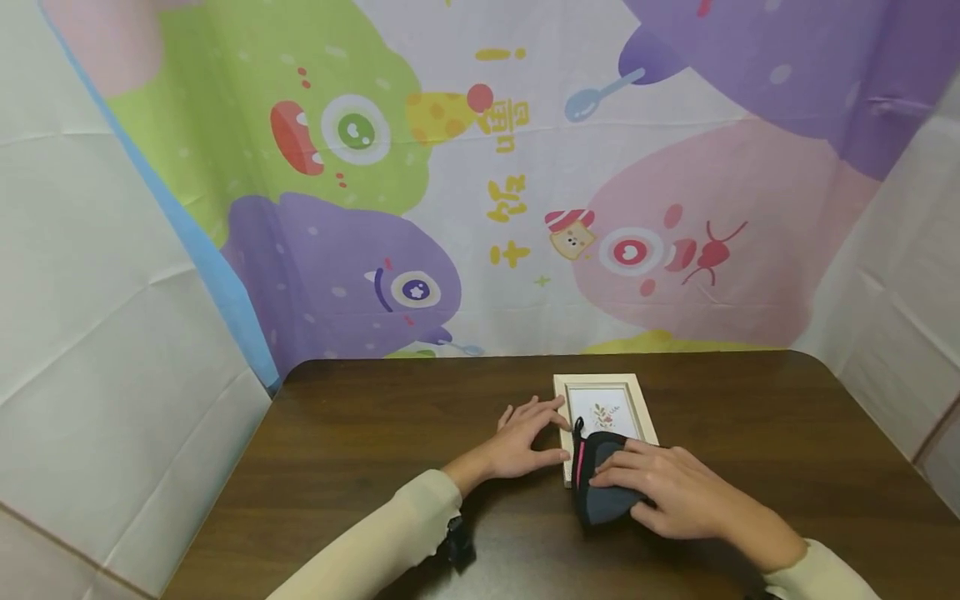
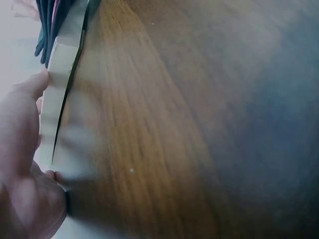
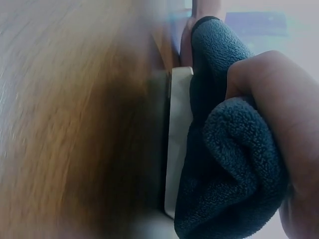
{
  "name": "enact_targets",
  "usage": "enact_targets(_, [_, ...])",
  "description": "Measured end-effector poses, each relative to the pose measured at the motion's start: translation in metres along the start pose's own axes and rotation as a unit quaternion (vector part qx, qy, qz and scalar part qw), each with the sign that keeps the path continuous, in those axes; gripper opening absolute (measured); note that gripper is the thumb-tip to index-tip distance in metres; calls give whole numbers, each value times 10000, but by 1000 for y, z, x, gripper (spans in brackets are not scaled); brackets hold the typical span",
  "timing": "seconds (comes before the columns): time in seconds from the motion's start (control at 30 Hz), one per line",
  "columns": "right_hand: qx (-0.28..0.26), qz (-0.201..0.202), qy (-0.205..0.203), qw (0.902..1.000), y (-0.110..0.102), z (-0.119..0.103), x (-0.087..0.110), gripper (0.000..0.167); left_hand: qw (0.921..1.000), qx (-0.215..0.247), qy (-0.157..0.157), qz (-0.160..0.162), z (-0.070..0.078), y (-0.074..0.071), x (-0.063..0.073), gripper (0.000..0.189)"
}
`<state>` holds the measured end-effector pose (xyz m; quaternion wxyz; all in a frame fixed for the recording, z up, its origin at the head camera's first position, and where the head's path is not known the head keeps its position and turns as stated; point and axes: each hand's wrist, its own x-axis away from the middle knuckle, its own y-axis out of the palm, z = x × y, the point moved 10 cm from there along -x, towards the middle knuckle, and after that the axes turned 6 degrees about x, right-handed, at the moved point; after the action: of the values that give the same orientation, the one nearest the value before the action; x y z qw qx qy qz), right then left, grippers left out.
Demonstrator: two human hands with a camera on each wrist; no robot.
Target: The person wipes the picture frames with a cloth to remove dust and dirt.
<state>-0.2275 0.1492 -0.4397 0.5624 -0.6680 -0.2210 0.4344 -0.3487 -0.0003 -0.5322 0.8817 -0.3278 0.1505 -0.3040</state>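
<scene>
A cream picture frame with a small floral print lies flat on the brown table. My left hand rests at its left side, fingers spread and fingertips at the frame's edge. In the left wrist view, the thumb touches the pale frame side. With my right hand I grip a folded dark blue-grey cloth with black edging and a hanging loop, over the frame's lower part. The right wrist view shows its fluffy towelling bunched under the fingers, covering much of the frame's face.
The brown wooden table extends around the frame. Behind it hangs a curtain printed with cartoon monsters. Pale panels stand on both sides. A black strap piece hangs at the left wrist.
</scene>
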Motion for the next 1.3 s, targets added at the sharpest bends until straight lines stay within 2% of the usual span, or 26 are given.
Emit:
enact_targets(0.17, [-79,7,96,9999,-5,10,12,58,10000,10,25,-6,0,0,0,41])
enact_targets(0.37, [-40,227,188,9996,-14,20,28,62,10000,15,58,-1,-2,2,-1,41])
enact_targets(0.67, [-354,270,530,9976,-22,37,49,66,10000,60,49,52,0,0,1,39])
enact_targets(0.93, [-187,338,428,9983,-20,32,42,62,9999,94,76,-7,3,0,1,39])
enact_targets(1.1, [-76,428,228,9988,-17,24,30,61,9999,58,100,13,4,-2,2,39])
enact_targets(1.3, [-156,310,-54,9994,-11,9,10,57,10000,35,52,-11,2,0,1,41])
